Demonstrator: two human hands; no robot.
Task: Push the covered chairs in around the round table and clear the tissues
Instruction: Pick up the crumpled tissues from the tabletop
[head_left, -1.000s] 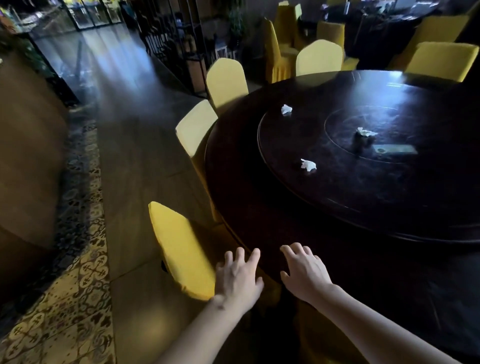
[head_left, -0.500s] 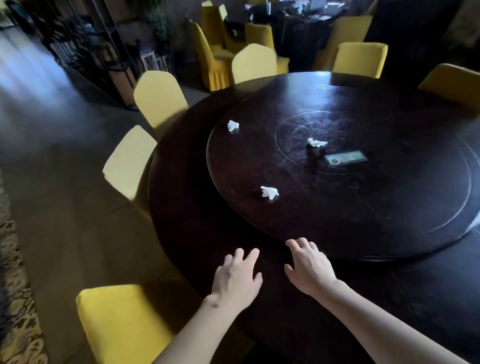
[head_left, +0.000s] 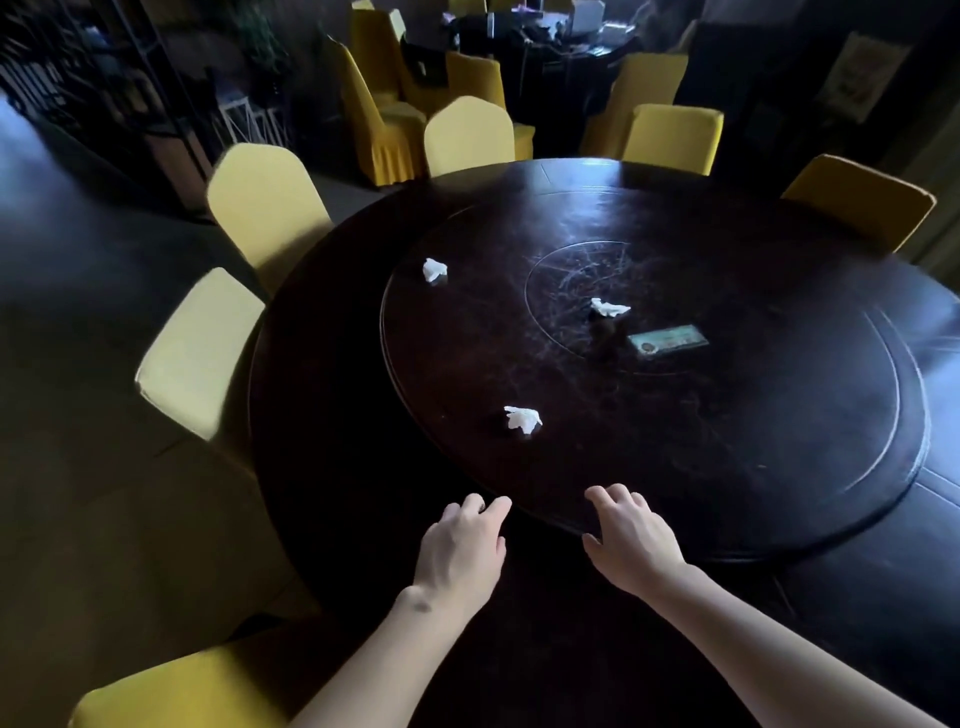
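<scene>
A dark round table (head_left: 322, 415) fills the view, with a raised turntable (head_left: 779, 467) on it. Three crumpled white tissues lie on the turntable: one near me (head_left: 522, 419), one at the left (head_left: 434, 270), one by the centre (head_left: 609, 307). Yellow-covered chairs ring the table: one at my lower left (head_left: 171, 691), two on the left (head_left: 200, 353) (head_left: 265, 208), others at the far side (head_left: 470, 137) (head_left: 672, 137) (head_left: 860, 200). My left hand (head_left: 462, 551) and right hand (head_left: 631, 535) hover over the table's near edge, fingers loosely curled, holding nothing.
A greenish card (head_left: 667, 340) and a small dark object (head_left: 605, 338) lie near the turntable's centre. Behind stands a second table (head_left: 561, 57) with more yellow chairs (head_left: 374, 114). Dark floor stretches to the left, with a metal rack (head_left: 104, 78) at the back left.
My view has swung right from the floor and chairs to the table top. Both hands have moved forward toward the turntable's near rim. The tissues have not moved.
</scene>
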